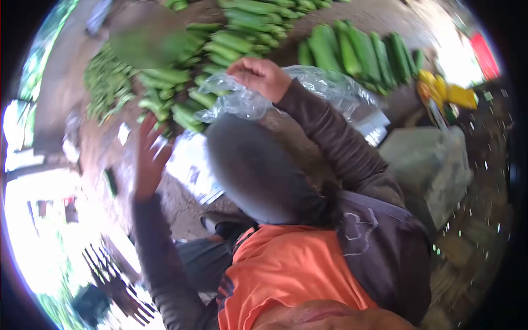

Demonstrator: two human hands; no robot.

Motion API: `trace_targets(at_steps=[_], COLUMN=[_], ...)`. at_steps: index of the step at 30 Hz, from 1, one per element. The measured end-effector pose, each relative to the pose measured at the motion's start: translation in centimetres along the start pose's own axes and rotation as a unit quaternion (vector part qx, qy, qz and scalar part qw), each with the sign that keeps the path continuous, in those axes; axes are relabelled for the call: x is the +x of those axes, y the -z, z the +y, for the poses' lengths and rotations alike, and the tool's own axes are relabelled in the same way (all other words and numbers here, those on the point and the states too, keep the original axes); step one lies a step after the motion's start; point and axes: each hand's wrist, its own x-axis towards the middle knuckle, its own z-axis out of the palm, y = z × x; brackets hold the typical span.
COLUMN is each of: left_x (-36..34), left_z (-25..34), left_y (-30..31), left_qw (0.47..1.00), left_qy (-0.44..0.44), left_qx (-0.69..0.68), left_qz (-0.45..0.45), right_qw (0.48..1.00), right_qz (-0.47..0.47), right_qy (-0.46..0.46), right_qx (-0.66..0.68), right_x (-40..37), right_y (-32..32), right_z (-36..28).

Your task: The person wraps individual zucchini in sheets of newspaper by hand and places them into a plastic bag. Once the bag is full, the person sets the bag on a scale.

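My left hand (149,159) is raised at the left with its fingers spread and nothing in it, near the green vegetables. Further right, my right hand (263,78) has its fingers curled at a crumpled clear plastic bag (239,103), pinching its upper edge. More clear plastic (330,88) stretches to the right behind my right forearm. Long green vegetables (228,47) lie in rows beyond the hands, and larger dark green ones (357,52) lie side by side at the upper right.
A printed white sheet (195,168) lies between my arms. Thin green pods (107,82) are heaped at the upper left. A yellow object (445,92) and a large pale sack (426,159) are at the right. One green vegetable (110,183) lies alone at the left.
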Motion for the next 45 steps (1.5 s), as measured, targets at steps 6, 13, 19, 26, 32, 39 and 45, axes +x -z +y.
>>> trace_targets(at_steps=[6, 13, 19, 26, 32, 39, 45], left_x=[6.2, -8.3, -24.8, -31.3, -17.7, -16.3, -17.2], left_z=[2.7, 6.4, -5.5, -16.2, -8.7, -14.7, -15.2], left_y=[3.9, 24.0, 34.3, 30.8, 14.0, 10.5, 6.9], left_qw=[0.975, 0.888, 0.826, 0.602, 0.858, 0.901, 0.968], left_qy=[-0.127, -0.186, 0.016, 0.16, 0.05, 0.118, 0.156], left_qx=[0.087, 0.251, 0.356, 0.434, 0.002, 0.008, -0.023], left_qz=[0.162, 0.338, 0.437, 0.651, 0.51, 0.417, 0.196], right_qw=[0.979, 0.991, 0.893, 0.751, 0.819, 0.85, 0.795], right_qz=[-0.175, 0.121, -0.155, -0.27, -0.095, -0.459, -0.364], right_qy=[0.027, 0.051, -0.406, -0.366, -0.387, -0.169, 0.272], right_qx=[0.098, 0.002, 0.119, 0.479, 0.414, -0.196, -0.401], right_x=[11.1, 25.7, 19.0, 19.4, 8.4, 8.8, 8.2], right_y=[-9.9, -1.9, -18.9, -27.8, -37.6, -35.9, -32.4], right_z=[-13.3, 6.1, 3.3, 10.5, -0.9, 1.5, 4.7])
